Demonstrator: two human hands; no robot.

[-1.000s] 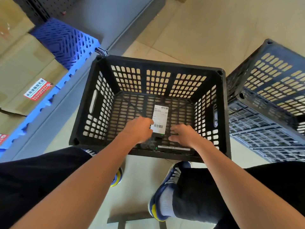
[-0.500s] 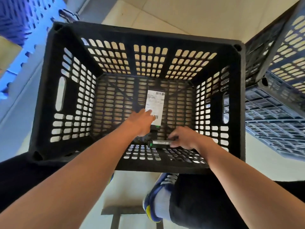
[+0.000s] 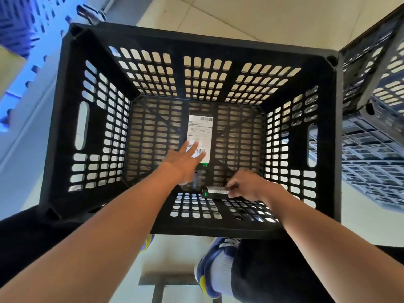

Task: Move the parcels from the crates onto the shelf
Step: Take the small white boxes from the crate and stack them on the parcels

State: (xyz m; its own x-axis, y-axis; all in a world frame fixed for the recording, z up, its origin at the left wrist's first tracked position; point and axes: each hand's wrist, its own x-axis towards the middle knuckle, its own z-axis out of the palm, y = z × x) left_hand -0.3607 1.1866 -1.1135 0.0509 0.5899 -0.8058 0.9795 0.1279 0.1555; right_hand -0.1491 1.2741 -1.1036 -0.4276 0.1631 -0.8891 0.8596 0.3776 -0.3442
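Down inside the black crate (image 3: pixel 65 119), two bare arms are reaching toward the floor of it. At the middle of the crate floor, a dark parcel with a white label (image 3: pixel 200 136) is lying flat. The left hand (image 3: pixel 185 162) is hovering over the near end of that label at about 6 o'clock from it, with its fingers straight and spread wide, and I cannot tell if it is touching. At about 5 o'clock from the label, close to the near wall, a small dark box (image 3: pixel 213 192) with a white strip is sitting on the crate floor. The right hand (image 3: pixel 247 185) is curling its fingers around the right end of that small box and pinching it. At 3 o'clock, a second crate (image 3: pixel 376 84) is standing just beside the first. At 10 o'clock, a blue shelf edge (image 3: pixel 26 62) is showing.
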